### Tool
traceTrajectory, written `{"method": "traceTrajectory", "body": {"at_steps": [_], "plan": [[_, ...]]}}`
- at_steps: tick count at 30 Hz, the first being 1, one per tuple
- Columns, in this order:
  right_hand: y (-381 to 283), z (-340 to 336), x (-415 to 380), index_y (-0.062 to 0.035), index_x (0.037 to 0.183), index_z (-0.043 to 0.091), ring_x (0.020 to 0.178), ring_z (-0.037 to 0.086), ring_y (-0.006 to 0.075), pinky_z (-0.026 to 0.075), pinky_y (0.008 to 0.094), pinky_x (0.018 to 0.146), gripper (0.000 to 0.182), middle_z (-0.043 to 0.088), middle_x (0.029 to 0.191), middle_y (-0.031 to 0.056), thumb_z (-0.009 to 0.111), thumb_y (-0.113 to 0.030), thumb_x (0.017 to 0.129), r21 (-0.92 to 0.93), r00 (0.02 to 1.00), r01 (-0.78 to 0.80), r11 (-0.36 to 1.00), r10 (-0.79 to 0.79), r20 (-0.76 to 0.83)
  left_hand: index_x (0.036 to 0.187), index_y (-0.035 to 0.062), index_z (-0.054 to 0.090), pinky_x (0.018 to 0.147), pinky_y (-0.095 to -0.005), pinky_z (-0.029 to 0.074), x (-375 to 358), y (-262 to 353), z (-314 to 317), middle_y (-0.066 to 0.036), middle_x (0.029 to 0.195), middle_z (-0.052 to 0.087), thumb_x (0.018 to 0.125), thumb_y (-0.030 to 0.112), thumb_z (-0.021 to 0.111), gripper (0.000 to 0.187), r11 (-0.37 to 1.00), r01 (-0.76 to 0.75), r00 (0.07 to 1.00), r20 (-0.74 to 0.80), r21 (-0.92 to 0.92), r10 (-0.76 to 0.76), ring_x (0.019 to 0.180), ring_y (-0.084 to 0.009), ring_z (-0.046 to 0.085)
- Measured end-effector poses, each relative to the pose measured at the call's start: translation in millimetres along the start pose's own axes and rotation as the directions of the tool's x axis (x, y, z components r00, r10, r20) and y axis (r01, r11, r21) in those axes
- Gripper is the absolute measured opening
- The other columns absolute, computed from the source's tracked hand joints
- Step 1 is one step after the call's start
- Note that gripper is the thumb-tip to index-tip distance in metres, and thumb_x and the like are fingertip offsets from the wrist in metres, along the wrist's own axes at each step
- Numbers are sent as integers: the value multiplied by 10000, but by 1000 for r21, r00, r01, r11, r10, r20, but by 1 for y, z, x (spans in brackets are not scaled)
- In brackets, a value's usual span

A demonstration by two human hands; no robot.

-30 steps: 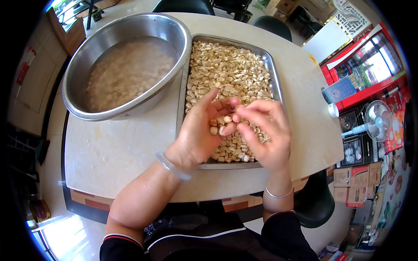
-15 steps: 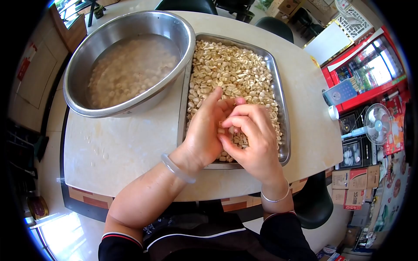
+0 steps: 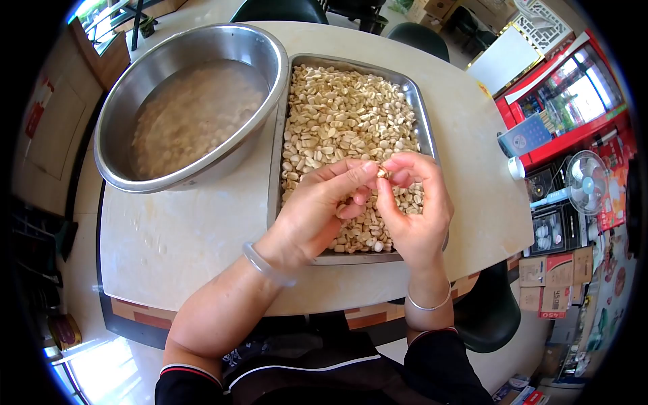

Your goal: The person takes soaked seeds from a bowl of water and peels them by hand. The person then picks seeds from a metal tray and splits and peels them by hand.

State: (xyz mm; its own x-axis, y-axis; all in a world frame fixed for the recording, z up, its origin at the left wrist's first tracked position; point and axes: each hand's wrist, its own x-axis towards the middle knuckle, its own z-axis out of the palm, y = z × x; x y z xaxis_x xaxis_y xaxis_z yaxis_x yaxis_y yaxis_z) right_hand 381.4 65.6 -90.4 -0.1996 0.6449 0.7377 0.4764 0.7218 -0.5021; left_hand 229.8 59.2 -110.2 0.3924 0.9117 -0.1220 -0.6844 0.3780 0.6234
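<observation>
A small pale lotus seed (image 3: 383, 173) with a brownish edge sits between the fingertips of both hands, above a steel tray (image 3: 432, 142). My right hand (image 3: 422, 212) pinches it between thumb and forefinger. From the other side, the thumb and forefinger of my left hand (image 3: 320, 206) close on it, with the remaining fingers curled under; whether the left palm holds more seeds is hidden. Beneath both hands, many cream-coloured lotus seeds (image 3: 347, 111), a lot of them split in halves, fill the tray.
Left of the tray stands a large steel basin (image 3: 270, 67) of cloudy water with seeds under the surface. Both rest on a pale table (image 3: 182, 250) with water drops at its left. Dark chairs (image 3: 418, 40) surround it. A fan (image 3: 586, 185) and cartons (image 3: 557, 277) are at the right.
Both hands have risen slightly and turned, bringing their fingertips together around the seed. My left palm, earlier tilted up with the right fingers picking in it, now faces more inward. The view has shifted slightly.
</observation>
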Motion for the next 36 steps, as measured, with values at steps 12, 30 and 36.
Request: {"method": "traceTrajectory", "body": {"at_steps": [12,30,36], "plan": [[3,-9,3,14,1012,683,796,644,150,540,255,666,256,631,989,92,726,73,767,78,997,-27,997,20,81,996,21,649,487,-176,281,-4,7,5,36,710,543,930,181,626,174,994,-27,997,-73,103,34,577,-21,411],[2,-7,-1,6,1079,676,799,625,187,526,287,655,308,585,972,91,702,79,781,-93,978,77,993,-57,199,892,-9,664,462,-174,339,-4,15,4,11,724,609,859,114,689,130,783,-126,964,-110,609,241,546,-20,467],[0,-7,1,21,1025,685,825,632,167,536,276,685,243,610,992,91,698,75,789,138,980,-97,986,70,186,875,8,641,519,-184,355,-5,17,2,24,728,591,850,117,639,112,936,-62,987,-119,347,110,620,-26,475]]}}
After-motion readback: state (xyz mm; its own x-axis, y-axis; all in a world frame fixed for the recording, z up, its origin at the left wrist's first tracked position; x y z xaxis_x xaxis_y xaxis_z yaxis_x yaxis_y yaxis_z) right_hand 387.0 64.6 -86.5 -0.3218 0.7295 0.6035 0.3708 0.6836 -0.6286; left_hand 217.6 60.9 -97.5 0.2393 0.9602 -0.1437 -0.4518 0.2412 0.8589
